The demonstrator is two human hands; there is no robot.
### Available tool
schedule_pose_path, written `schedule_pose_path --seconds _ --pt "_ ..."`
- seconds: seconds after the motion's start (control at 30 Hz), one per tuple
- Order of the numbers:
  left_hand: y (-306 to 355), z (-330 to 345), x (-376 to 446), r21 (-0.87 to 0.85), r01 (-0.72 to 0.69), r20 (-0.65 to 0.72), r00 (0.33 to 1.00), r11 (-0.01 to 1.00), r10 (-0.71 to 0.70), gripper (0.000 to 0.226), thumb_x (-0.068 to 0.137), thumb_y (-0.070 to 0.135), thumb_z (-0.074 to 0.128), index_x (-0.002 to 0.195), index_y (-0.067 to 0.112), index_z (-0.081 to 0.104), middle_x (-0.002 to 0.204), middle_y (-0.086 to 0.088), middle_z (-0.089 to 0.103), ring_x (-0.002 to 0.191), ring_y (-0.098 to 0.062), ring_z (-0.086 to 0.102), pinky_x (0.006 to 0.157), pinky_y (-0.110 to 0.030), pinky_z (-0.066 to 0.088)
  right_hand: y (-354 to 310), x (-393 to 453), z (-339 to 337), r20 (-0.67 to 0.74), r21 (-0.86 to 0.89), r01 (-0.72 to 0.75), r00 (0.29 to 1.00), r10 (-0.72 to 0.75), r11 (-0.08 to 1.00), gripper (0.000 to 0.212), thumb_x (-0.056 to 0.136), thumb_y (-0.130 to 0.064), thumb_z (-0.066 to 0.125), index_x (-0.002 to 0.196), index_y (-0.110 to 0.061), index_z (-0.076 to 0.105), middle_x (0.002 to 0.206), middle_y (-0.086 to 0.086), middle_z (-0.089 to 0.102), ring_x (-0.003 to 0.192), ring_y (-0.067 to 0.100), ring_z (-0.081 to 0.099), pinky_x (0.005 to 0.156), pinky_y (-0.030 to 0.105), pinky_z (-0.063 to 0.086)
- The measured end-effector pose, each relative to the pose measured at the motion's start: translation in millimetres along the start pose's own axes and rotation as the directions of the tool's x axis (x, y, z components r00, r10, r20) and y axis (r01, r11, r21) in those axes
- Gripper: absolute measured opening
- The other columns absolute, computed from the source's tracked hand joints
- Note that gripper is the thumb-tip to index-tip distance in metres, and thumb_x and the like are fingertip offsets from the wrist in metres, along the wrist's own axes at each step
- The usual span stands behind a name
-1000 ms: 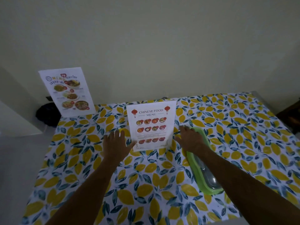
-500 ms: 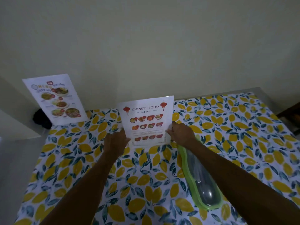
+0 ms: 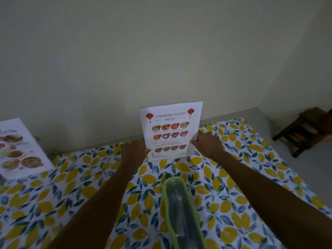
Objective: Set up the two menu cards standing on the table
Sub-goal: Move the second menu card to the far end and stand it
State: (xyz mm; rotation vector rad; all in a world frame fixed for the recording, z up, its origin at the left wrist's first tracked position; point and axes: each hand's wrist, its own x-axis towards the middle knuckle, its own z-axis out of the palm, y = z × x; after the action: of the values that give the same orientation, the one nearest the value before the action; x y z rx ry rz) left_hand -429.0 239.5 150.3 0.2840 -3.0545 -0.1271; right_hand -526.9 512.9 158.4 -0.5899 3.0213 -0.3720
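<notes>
Chinese menu card [image 3: 170,131]: upright; my left hand [image 3: 133,151] and right hand [image 3: 208,145] pinch its edges.
Second menu card [image 3: 17,150]: I judge it standing; release remains.

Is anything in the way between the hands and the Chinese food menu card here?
Nothing visible. The left hand and right hand already grip the side edges of the Chinese food menu card. The green container lies nearer the person, between the forearms, clear of the card.
</notes>
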Motion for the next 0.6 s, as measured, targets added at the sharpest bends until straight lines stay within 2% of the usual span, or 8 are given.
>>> schedule_pose_path --seconds 0.17,0.23,0.37,0.43,0.6 --pt "95.2 26.5 64.7 -0.028 -0.025 -0.018 1.0 0.999 0.025 0.029 0.085 0.047 0.065 0.097 0.02 0.068 0.08 -0.005 0.074 0.066 -0.025 0.069 0.063 -0.031 0.054 112.4 52.1 -15.8 0.008 -0.002 -0.016 1.0 0.016 1.0 0.045 0.094 -0.055 0.045 0.106 -0.014 0.057 0.096 0.012 0.069 0.089 0.033 0.067 0.072 0.044 0.056" --pt "136.1 41.6 90.3 -0.044 -0.042 -0.021 0.999 0.998 0.041 0.028 0.086 0.045 0.064 0.095 0.019 0.067 0.079 -0.005 0.074 0.064 -0.024 0.068 0.059 -0.028 0.05 156.8 69.9 -23.1 0.015 0.007 -0.031 0.999 0.031 1.0 0.041 0.095 -0.052 0.048 0.104 -0.014 0.057 0.096 0.012 0.07 0.09 0.033 0.067 0.073 0.042 0.055" --pt "208.8 71.8 144.7 -0.107 -0.071 -0.017 0.997 0.992 0.069 0.028 0.088 0.044 0.06 0.1 0.019 0.066 0.084 -0.005 0.074 0.067 -0.024 0.067 0.061 -0.031 0.052 238.2 103.5 -34.0 0.018 -0.02 -0.093 0.995 0.093 0.995 0.039 0.096 -0.048 0.051 0.106 -0.011 0.057 0.1 0.014 0.069 0.096 0.034 0.065 0.078 0.041 0.052" --pt "239.3 84.8 171.1 -0.131 -0.097 -0.02 0.995 0.987 0.095 0.026 0.089 0.043 0.06 0.099 0.02 0.066 0.084 -0.005 0.073 0.066 -0.023 0.066 0.058 -0.029 0.046 275.1 119.4 -38.5 0.025 -0.019 -0.128 0.991 0.128 0.992 0.04 0.095 -0.05 0.05 0.108 -0.012 0.055 0.102 0.016 0.068 0.097 0.036 0.065 0.08 0.043 0.052" --pt "298.7 111.2 232.9 -0.169 -0.095 0.0 0.995 0.981 0.097 0.028 0.089 0.045 0.058 0.091 0.019 0.067 0.081 -0.002 0.072 0.066 -0.021 0.065 0.058 -0.029 0.047 345.8 159.3 -45.5 0.029 0.005 -0.184 0.982 0.184 0.983 0.037 0.095 -0.05 0.051 0.106 -0.015 0.055 0.103 0.015 0.069 0.094 0.036 0.065 0.079 0.042 0.051"
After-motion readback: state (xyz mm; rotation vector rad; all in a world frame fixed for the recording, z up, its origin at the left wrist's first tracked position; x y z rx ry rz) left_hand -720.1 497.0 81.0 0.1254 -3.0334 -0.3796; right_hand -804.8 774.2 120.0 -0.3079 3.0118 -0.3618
